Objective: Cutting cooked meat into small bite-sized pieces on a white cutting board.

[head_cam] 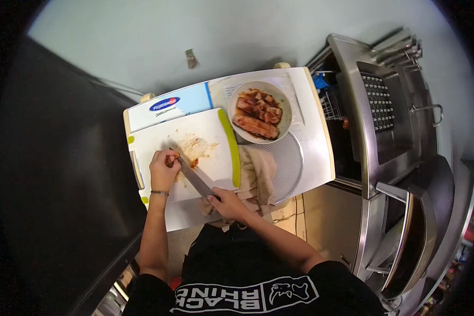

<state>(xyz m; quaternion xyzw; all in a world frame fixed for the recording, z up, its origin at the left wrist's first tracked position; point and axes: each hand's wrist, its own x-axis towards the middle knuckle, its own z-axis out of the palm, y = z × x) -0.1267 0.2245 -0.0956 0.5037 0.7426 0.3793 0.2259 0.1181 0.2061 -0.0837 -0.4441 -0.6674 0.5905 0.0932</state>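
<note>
My right hand (227,203) grips the dark handle of a kitchen knife (195,179), whose long blade slants up and left over a white cutting board (154,138) with green trim. By the blade's tip, my left hand (164,168) pinches a small brown piece of food (169,160), probably meat, partly hidden by the fingers. Brown sauce smears (199,146) and a small scrap (194,162) mark the middle of the board. Beyond its right edge, a white bowl (247,87) holds thick slices and chunks of cooked meat (256,126) in dark sauce.
A beige cloth (256,170) lies bunched right of the board, over a round mesh screen (288,158). All this rests on a white worktop (312,150) with pale edging. Rightward stands a stainless steel sink (395,138) with a faucet (428,107). A dark panel (63,158) borders the left.
</note>
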